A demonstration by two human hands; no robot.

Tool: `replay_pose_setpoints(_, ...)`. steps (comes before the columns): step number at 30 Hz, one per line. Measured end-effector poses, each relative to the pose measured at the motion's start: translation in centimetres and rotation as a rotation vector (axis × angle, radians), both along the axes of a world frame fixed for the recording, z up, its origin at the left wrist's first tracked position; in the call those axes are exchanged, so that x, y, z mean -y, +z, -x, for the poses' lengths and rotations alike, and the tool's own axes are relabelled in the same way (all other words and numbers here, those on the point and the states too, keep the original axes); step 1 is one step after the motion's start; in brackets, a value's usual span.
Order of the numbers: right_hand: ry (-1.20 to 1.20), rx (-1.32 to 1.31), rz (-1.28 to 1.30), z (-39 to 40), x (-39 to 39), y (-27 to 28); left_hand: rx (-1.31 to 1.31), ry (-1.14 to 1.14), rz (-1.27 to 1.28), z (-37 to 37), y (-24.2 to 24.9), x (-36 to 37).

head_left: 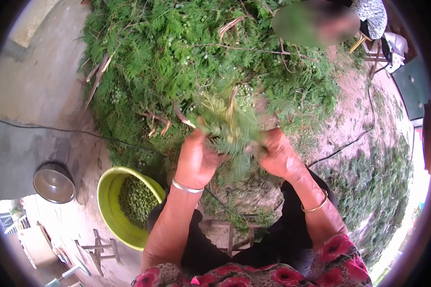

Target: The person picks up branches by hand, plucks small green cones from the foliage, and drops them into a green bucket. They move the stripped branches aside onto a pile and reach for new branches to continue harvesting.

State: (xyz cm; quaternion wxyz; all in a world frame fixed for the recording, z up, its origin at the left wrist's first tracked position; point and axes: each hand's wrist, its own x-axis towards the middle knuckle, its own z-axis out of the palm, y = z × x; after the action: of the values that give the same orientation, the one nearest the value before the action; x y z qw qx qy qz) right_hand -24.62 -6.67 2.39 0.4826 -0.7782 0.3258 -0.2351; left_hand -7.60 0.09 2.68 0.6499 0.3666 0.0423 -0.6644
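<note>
A leafy evergreen sprig [230, 122], smeared by motion, is held up between my two hands above the edge of a large pile of cut evergreen branches [177, 62]. My left hand [196, 155] is closed on the sprig's left side, its fingertips partly hidden by the leaves. On the other side my right hand [278, 154] has its fingers pressed together at the foliage; exactly what they pinch is blurred. Below and left of my left hand stands a yellow-green bucket [108, 201], partly filled with small green cones [136, 201].
A metal bowl [54, 182] rests on the ground at left. A black cable [57, 128] runs across the ground toward the pile. Wooden stools [100, 247] stand at lower left. Another person [371, 16] sits at upper right, and scattered greenery [368, 186] covers the right ground.
</note>
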Motion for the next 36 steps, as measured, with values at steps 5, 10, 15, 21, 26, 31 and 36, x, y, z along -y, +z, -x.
replay_pose_setpoints(5,0.443,-0.228,0.092,0.2,-1.3,-0.3,-0.066,-0.126,0.243,-2.1,-1.2,0.3)
replay_pose_setpoints(10,0.279,-0.500,0.166,1.0,-1.4,-0.7,0.014,0.068,0.194,-3.8,-2.9,0.1)
replay_pose_setpoints(15,-0.083,-0.713,0.220,1.4,0.1,-0.6,-0.233,0.162,0.363,-6.2,-2.8,0.0)
replay_pose_setpoints(21,-0.427,-0.487,0.275,3.5,2.3,-1.7,0.308,0.281,0.051,-6.4,-1.0,-0.7)
replay_pose_setpoints(26,-0.361,0.494,-0.529,2.9,1.9,0.6,1.360,-0.350,-0.117,-3.3,-1.9,-0.7)
replay_pose_setpoints(31,-0.452,0.502,-0.790,2.6,1.8,-1.2,1.140,-0.150,0.086,-1.4,-0.6,0.1)
replay_pose_setpoints(36,-0.391,0.043,-0.102,1.0,0.3,-1.2,0.015,-0.154,0.281,-0.7,-1.1,0.8)
